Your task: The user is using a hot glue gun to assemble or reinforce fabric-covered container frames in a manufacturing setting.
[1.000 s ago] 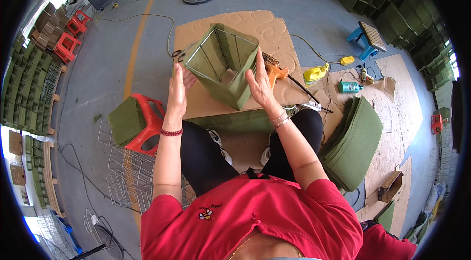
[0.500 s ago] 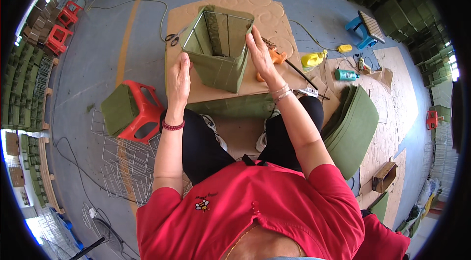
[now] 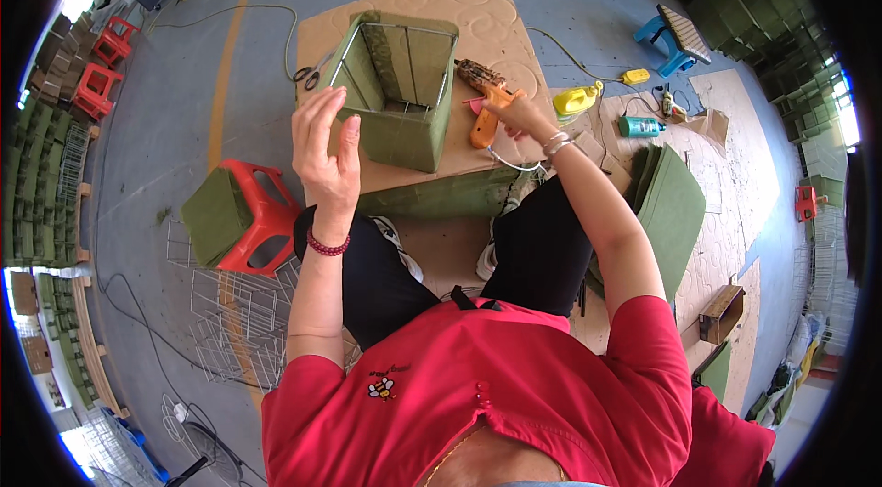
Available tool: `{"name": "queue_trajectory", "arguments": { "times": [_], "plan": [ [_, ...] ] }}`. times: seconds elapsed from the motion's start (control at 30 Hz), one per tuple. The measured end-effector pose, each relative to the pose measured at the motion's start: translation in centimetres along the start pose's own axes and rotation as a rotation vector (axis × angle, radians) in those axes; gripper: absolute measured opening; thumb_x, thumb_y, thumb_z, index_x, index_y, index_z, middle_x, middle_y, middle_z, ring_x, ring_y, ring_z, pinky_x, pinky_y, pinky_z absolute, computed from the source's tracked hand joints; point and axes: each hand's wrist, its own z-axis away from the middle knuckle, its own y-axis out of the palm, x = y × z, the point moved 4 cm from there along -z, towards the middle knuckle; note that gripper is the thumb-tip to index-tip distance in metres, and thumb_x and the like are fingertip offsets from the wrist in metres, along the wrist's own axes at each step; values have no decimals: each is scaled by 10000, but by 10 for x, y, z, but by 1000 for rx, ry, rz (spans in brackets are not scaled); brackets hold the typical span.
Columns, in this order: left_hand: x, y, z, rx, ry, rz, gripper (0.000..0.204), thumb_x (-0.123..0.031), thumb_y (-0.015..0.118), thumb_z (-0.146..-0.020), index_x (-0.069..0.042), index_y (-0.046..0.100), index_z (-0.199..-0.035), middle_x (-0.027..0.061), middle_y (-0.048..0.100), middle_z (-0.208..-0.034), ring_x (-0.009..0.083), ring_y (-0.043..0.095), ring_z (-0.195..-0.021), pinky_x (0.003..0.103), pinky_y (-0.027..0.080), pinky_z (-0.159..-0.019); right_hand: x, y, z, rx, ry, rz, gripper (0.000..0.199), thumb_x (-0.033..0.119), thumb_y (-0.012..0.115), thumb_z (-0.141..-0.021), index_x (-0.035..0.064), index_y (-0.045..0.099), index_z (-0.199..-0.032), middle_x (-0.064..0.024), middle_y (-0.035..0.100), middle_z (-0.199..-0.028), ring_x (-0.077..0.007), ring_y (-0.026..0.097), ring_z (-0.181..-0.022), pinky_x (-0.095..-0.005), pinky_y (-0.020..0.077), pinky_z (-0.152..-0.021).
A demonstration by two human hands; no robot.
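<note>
At frame centre, the left hand [image 3: 323, 152], fingers spread, steadies the green felt-covered wire-frame box [image 3: 397, 89] while the right hand [image 3: 520, 112] closes on the orange glue gun [image 3: 485, 110].

box [image 3: 397, 96]: soft, matt green cloth stretched over thin, shiny metal wire
cardboard sheet [image 3: 478, 9]: brown, matt paper board with a pressed swirl pattern
glue gun [image 3: 485, 115]: smooth, shiny orange plastic, near the sheet's right edge
stool [image 3: 262, 220]: glossy red plastic with a matt green cloth pad on top
wire racks [image 3: 230, 312]: thin, pale metal
floor [image 3: 184, 73]: grey, smooth, dull
</note>
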Motion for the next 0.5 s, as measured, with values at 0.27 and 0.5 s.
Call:
{"name": "queue_trajectory", "arguments": {
  "times": [0.27, 0.5],
  "plan": [
    [-8, 12, 16, 26, 85, -43, 308, -108, 704, -874, -2, 629, -1154, 126, 676, -1086, 327, 631, -1055, 420, 501, -918, -11, 31, -17, -201, 89, 169, 885, 582, 781, -672, 8, 563, -1309, -179, 673, -1108, -222, 687, -985, -376, 587, -725],
    [-19, 20, 2, 226, 149, -179, 474, -188, 784, -788, -38, 614, -1205, 103, 633, -1201, 315, 573, -1176, 469, 434, -1045, -8, 0, -5, -40, 220, -1048, 431, 234, 759, -780, 96, 536, -1121, -33, 612, -889, -173, 642, -728, -337, 564, -615]
  ]
}}
